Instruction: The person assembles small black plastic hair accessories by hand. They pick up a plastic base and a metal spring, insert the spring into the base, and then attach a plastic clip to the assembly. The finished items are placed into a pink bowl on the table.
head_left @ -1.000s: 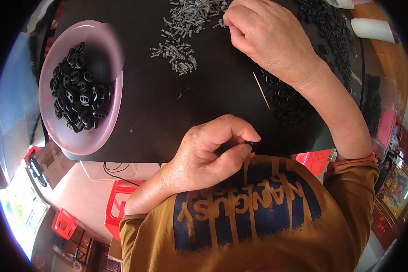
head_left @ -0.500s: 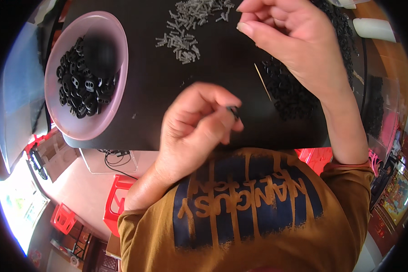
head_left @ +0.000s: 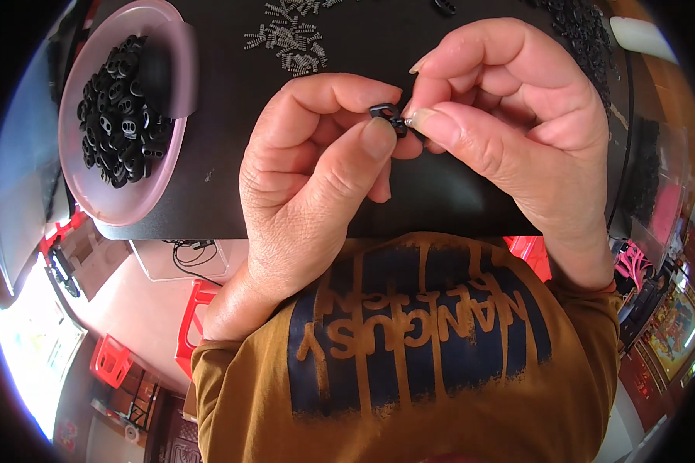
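Between the thumb and fingers of my left hand (head_left: 309, 170) is a small black plastic cord lock piece (head_left: 381, 113), held above the dark table (head_left: 455, 201). My right hand (head_left: 525, 123) pinches a tiny metal spring (head_left: 409, 121) between thumb and forefinger. The spring's tip meets the right side of the black piece; whether it sits inside a hole is too small to tell. Both hands are close together, fingertips nearly touching. Beyond them lies a loose pile of small metal springs (head_left: 289, 42).
At the left, a pink plastic bowl (head_left: 116, 210) holds many black two-holed cord locks (head_left: 116, 116). More small black parts (head_left: 583, 38) are heaped at the far right. One black piece (head_left: 444, 6) lies at the far edge of view. A red stool (head_left: 197, 320) stands below the table.
My right hand has come down and left from above the table to meet my left hand, with a spring now showing in its pinch. The left hand has risen slightly with the black piece.
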{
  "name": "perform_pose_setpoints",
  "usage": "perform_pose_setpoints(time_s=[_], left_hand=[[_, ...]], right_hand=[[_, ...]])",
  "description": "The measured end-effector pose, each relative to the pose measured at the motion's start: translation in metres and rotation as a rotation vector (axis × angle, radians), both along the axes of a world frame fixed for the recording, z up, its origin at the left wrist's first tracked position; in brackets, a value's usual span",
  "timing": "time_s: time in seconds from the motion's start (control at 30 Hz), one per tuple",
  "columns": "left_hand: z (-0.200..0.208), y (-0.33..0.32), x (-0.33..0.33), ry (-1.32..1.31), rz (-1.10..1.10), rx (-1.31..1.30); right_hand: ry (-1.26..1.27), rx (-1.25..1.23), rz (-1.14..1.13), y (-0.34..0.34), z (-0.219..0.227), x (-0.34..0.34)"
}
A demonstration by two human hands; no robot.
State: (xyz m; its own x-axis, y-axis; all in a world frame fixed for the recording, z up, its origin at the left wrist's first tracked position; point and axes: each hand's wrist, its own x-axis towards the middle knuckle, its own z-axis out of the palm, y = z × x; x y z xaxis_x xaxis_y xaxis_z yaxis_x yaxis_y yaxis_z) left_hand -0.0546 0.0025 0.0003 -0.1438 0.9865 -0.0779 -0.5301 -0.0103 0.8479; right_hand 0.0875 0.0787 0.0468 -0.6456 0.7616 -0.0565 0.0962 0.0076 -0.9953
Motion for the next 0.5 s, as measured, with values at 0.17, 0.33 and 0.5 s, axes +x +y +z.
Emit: perform_pose_setpoints(time_s=[0.17,0.33,0.5], left_hand=[[-0.0010,-0.0009,0.0008,0.042,0.025,-0.019],[0.0007,-0.0008,0.0011,0.065,0.017,-0.036],[-0.0003,-0.0008,0.0015,0.102,0.035,-0.020]], right_hand=[[0.006,0.016,0.009,-0.0005,-0.0044,0.0004],[0.027,0.034,0.003,-0.0011,-0.0067,0.0011],[-0.019,0.071,0.004,-0.0025,-0.0054,0.0005]])
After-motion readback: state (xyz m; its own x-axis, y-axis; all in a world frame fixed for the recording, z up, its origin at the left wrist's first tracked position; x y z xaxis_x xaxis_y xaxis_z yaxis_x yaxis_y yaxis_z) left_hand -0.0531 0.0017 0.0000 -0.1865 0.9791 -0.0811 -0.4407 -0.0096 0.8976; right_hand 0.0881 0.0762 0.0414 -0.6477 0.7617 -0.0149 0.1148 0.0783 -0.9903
